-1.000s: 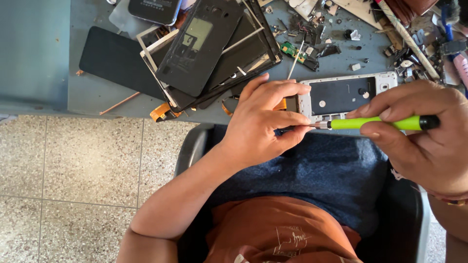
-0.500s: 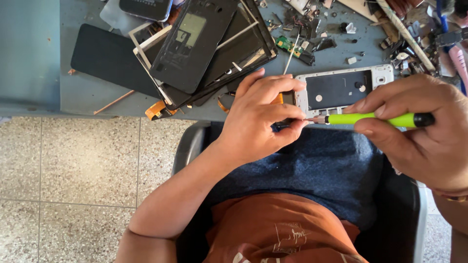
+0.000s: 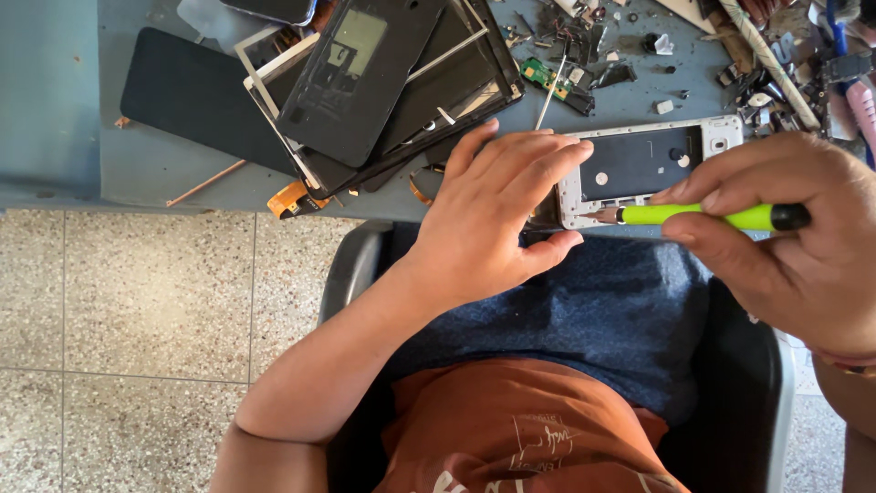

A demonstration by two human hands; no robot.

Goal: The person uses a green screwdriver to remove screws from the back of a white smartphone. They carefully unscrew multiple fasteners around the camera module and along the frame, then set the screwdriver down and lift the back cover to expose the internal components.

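A white phone frame (image 3: pixel 652 164) with a dark inner plate lies at the near edge of the blue-grey table (image 3: pixel 164 169). My left hand (image 3: pixel 497 215) grips its left end, fingers spread over the top and thumb underneath. My right hand (image 3: pixel 789 242) holds a lime-green screwdriver (image 3: pixel 703 216) with a black cap. It lies level, and its metal tip points left at the frame's lower left corner, close to my left thumb.
A stack of dark phone back covers and frames (image 3: pixel 374 91) lies left of the phone frame, beside a black flat panel (image 3: pixel 187 96). Small circuit boards, screws and scraps (image 3: pixel 584 55) litter the table's far right. I sit in a black chair (image 3: pixel 351 265) over a speckled tile floor.
The view has shifted slightly. The screwdriver tip has stayed at the frame's lower left corner, and both hands keep their grips.
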